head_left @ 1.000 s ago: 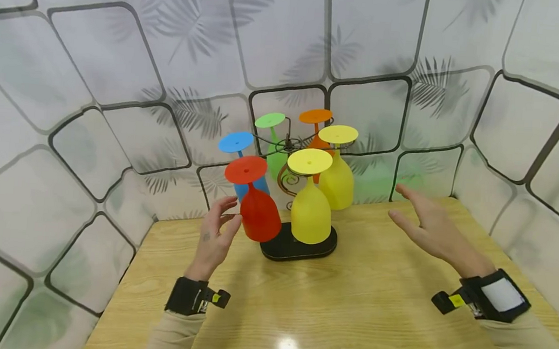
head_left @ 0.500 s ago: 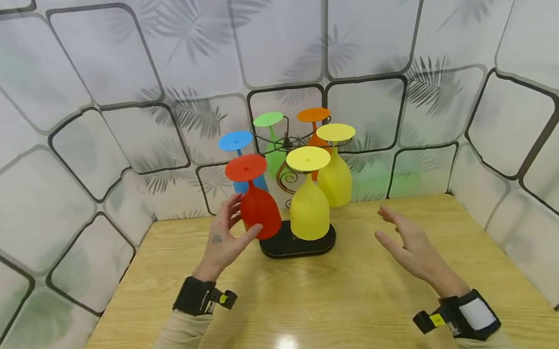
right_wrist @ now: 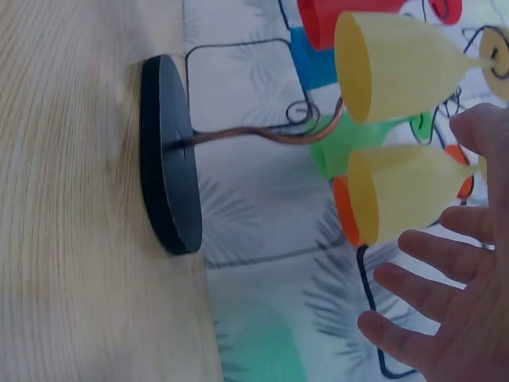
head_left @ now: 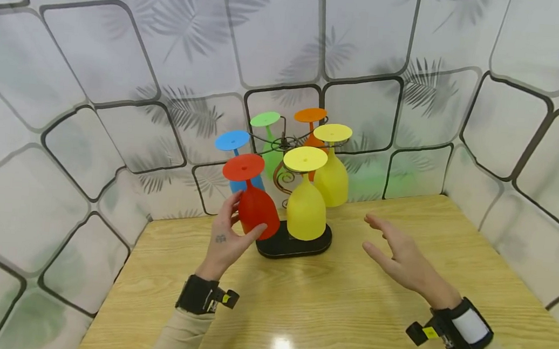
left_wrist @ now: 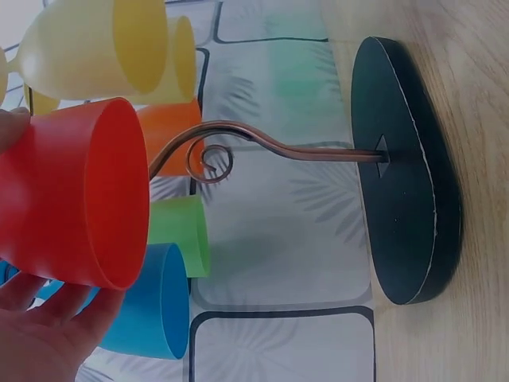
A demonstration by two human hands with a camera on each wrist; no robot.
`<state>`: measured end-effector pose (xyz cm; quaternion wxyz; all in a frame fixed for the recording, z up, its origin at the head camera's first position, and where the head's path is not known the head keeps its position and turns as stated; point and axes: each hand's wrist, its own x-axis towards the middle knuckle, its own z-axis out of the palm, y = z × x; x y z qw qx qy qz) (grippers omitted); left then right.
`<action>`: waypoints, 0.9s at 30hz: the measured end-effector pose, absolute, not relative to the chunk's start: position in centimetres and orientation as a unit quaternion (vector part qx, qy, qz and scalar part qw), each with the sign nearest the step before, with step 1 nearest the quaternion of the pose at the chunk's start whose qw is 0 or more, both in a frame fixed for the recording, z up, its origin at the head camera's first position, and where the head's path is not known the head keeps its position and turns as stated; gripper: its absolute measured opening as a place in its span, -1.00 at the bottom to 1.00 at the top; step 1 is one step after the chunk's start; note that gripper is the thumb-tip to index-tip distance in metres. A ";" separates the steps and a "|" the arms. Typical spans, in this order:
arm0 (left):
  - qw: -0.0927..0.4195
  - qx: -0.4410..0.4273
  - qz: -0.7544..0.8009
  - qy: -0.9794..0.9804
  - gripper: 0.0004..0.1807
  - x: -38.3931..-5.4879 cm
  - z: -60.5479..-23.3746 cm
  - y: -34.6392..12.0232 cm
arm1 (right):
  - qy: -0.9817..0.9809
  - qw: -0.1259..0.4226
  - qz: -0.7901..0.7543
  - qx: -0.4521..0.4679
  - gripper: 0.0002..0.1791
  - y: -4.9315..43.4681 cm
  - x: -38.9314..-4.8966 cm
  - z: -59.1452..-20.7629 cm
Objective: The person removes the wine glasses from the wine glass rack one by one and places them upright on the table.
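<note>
My left hand (head_left: 228,236) grips the bowl of a red plastic goblet (head_left: 258,211), thumb on the near side and fingers around its left. The goblet hangs upside down on a metal goblet rack (head_left: 284,144) with a black base (head_left: 299,247). Also hanging there, all foot up, are two yellow goblets (head_left: 306,211), a blue goblet (left_wrist: 147,306), a green goblet (left_wrist: 184,231) and an orange goblet (head_left: 311,115). To the right of the rack, my right hand (head_left: 402,261) is held in the air with fingers extended, touching nothing.
The rack stands on a wooden table (head_left: 348,309) near its back edge. Behind and beside the table hangs a patterned cloth wall (head_left: 171,53). The rack's curved copper-coloured stem (left_wrist: 278,147) rises from the base.
My left hand has moved right to the red goblet and taken hold of its bowl. My right hand has moved left, nearer the rack.
</note>
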<state>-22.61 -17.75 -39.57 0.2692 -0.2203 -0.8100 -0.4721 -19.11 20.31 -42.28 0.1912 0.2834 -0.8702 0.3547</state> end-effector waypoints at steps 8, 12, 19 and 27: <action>0.284 -0.222 -0.466 -0.808 -0.11 -22.5 -39.7 -18.2 | -0.858 0.208 0.341 0.322 -0.32 18.0 -18.0 -41.4; 0.292 -0.218 -0.461 -0.809 -0.13 -22.5 -39.7 -18.5 | -0.851 0.204 0.345 0.339 -0.32 17.3 -17.6 -41.2; 0.304 -0.205 -0.447 -0.816 -0.13 -23.1 -39.7 -18.6 | -0.842 0.199 0.361 0.348 -0.28 17.3 -17.3 -40.9; 0.316 -0.217 -0.438 -0.814 -0.12 -23.9 -39.6 -18.5 | -0.852 0.204 0.355 0.326 -0.25 17.9 -16.7 -40.8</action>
